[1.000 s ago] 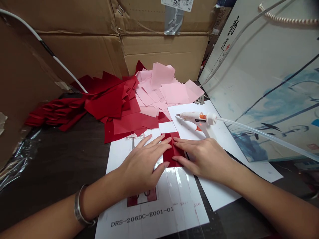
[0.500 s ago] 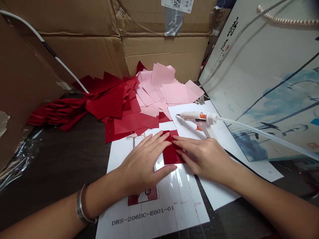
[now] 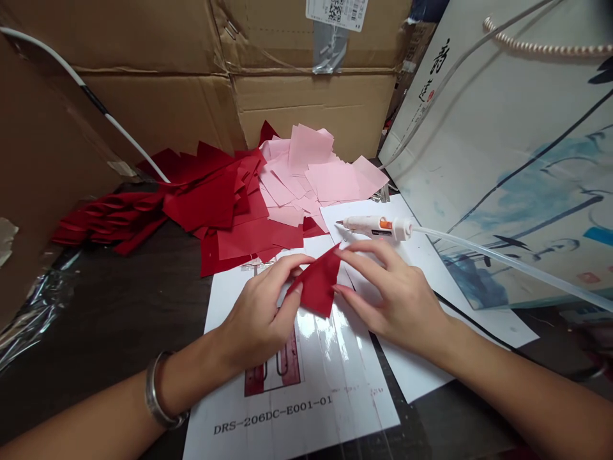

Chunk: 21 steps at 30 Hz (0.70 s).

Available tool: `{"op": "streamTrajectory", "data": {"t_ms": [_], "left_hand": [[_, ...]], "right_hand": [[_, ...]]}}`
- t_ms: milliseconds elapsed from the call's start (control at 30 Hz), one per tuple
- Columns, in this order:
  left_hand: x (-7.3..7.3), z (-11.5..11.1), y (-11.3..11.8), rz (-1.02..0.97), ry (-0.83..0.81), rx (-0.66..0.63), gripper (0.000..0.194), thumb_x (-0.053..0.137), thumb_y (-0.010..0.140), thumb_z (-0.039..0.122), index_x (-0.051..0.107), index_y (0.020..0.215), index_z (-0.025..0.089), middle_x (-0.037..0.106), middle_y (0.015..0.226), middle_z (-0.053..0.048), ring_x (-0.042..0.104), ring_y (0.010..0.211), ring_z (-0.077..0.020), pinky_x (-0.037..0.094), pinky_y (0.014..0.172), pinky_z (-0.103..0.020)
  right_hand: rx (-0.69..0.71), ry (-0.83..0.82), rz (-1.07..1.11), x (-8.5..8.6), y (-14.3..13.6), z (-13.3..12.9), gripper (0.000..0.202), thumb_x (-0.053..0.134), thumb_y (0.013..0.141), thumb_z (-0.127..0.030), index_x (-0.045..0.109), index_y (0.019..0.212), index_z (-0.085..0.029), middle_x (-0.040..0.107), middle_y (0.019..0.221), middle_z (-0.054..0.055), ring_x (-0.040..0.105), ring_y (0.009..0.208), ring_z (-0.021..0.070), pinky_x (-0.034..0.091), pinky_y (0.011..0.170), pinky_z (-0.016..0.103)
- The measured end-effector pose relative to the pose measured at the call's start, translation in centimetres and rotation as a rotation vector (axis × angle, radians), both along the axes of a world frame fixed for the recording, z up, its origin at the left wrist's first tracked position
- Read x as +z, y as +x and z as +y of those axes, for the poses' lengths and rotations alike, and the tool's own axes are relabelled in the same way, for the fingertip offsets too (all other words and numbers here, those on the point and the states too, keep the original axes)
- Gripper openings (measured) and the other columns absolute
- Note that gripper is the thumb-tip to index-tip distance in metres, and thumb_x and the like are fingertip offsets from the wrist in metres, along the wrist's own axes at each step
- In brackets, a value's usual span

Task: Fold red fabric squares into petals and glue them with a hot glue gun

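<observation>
A red fabric piece (image 3: pixel 318 284) is raised at a slant above the printed sheet (image 3: pixel 268 437), with one corner pointing up. My left hand (image 3: pixel 268 303) pinches its left side between thumb and fingers. On the opposite side, my right hand (image 3: pixel 387 287) has its fingertips at the top corner and its thumb at the right edge. A white glue gun (image 3: pixel 368 225) with an orange part lies just beyond my right hand. The sheet, covered in shiny clear tape, shows printed lettering and a picture that my left hand partly hides.
Behind my hands, red fabric pieces (image 3: pixel 204 198) and pink fabric pieces (image 3: pixel 311 160) lie in loose heaps. Cardboard (image 3: pixel 153 38) walls the back and left. A painted white board (image 3: pixel 507 160) leans at the right. A clear glue stick (image 3: pixel 517 262) extends from the glue gun.
The red fabric piece has come up off the sheet and turned to a slant. My left hand has gone from lying flat to pinching it; my right fingers have moved to its edge.
</observation>
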<state>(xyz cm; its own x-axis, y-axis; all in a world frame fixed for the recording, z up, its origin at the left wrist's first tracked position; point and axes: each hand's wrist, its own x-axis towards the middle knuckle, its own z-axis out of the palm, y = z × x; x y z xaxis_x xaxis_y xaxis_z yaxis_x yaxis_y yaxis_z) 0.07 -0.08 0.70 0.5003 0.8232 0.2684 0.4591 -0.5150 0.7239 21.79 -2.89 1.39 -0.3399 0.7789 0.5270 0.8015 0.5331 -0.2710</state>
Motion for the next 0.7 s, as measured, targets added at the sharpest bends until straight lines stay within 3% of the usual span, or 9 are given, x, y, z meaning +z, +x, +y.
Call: {"op": "streamTrajectory", "data": {"t_ms": [67,133,233,300,367,500,600,700], "left_hand": [[0.2,0.0,-0.3,-0.073,-0.078,-0.062,0.034,0.041,0.095,0.016,0.049,0.128,0.022,0.063,0.118,-0.005,0.061,0.103,-0.0179,0.049,0.087,-0.030],[0.4,0.0,-0.5,-0.123,-0.135,-0.129,0.033,0.041,0.096,0.018,0.051,0.127,0.024,0.061,0.121,-0.004,0.058,0.110,-0.0195,0.048,0.093,-0.032],[0.3,0.0,-0.6,-0.202,-0.268,-0.162,0.033,0.042,0.098,0.023,0.049,0.129,0.026,0.065,0.110,-0.004,0.063,0.098,-0.0196,0.053,0.082,-0.031],[0.2,-0.1,-0.4,-0.298,-0.376,-0.124,0.037,0.044,0.098,0.027,0.041,0.135,0.027,0.067,0.098,-0.003,0.066,0.080,-0.0171,0.055,0.066,-0.028],[0.1,-0.1,-0.2,-0.381,-0.438,-0.094,0.047,0.050,0.096,0.030,0.033,0.139,0.028,0.068,0.094,-0.003,0.067,0.076,-0.0164,0.056,0.065,-0.027],[0.0,-0.1,0.2,-0.416,-0.464,-0.078,0.060,0.061,0.091,0.027,0.029,0.141,0.026,0.071,0.094,-0.003,0.069,0.091,-0.0185,0.056,0.084,-0.032],[0.0,0.2,0.3,-0.447,-0.498,-0.027,0.046,0.056,0.093,0.028,0.040,0.136,0.025,0.071,0.099,-0.004,0.069,0.086,-0.0180,0.057,0.077,-0.030],[0.0,0.3,0.2,-0.418,-0.509,-0.017,0.033,0.057,0.093,0.031,0.053,0.124,0.022,0.071,0.097,-0.005,0.068,0.082,-0.0174,0.056,0.069,-0.026]], "right_hand": [[0.011,0.002,0.104,0.3,-0.1,-0.2,0.046,0.065,0.085,-0.027,0.056,0.128,-0.014,0.058,0.130,0.015,0.061,0.111,0.0259,0.057,0.075,0.034],[0.013,-0.090,0.230,0.5,-0.2,-0.4,0.053,0.067,0.083,-0.028,0.052,0.132,-0.013,0.061,0.125,0.015,0.063,0.104,0.0256,0.057,0.076,0.037],[0.050,-0.469,0.416,0.6,-0.4,-0.7,0.034,0.064,0.086,-0.030,0.065,0.116,-0.017,0.071,0.088,0.007,0.065,0.068,0.0187,0.053,0.057,0.032],[0.103,-0.766,0.624,0.5,-0.7,-0.7,0.019,0.061,0.088,-0.032,0.070,0.097,-0.018,0.070,0.075,0.004,0.063,0.062,0.0165,0.051,0.053,0.029],[0.114,-0.959,0.903,0.5,-1.1,-0.7,0.018,0.062,0.089,-0.034,0.068,0.091,-0.018,0.070,0.075,0.003,0.065,0.066,0.0158,0.052,0.057,0.027],[0.092,-1.101,1.245,0.6,-1.4,-0.5,0.016,0.066,0.087,-0.035,0.063,0.092,-0.020,0.068,0.072,-0.001,0.064,0.063,0.0111,0.052,0.060,0.023],[0.099,-1.142,1.234,0.9,-1.2,-0.4,0.014,0.069,0.085,-0.031,0.062,0.085,-0.018,0.066,0.066,-0.003,0.060,0.055,0.0078,0.047,0.051,0.018],[0.100,-1.146,1.218,0.9,-0.9,-0.4,0.014,0.067,0.086,-0.030,0.063,0.086,-0.017,0.066,0.068,-0.002,0.062,0.059,0.0078,0.048,0.056,0.018]]}}
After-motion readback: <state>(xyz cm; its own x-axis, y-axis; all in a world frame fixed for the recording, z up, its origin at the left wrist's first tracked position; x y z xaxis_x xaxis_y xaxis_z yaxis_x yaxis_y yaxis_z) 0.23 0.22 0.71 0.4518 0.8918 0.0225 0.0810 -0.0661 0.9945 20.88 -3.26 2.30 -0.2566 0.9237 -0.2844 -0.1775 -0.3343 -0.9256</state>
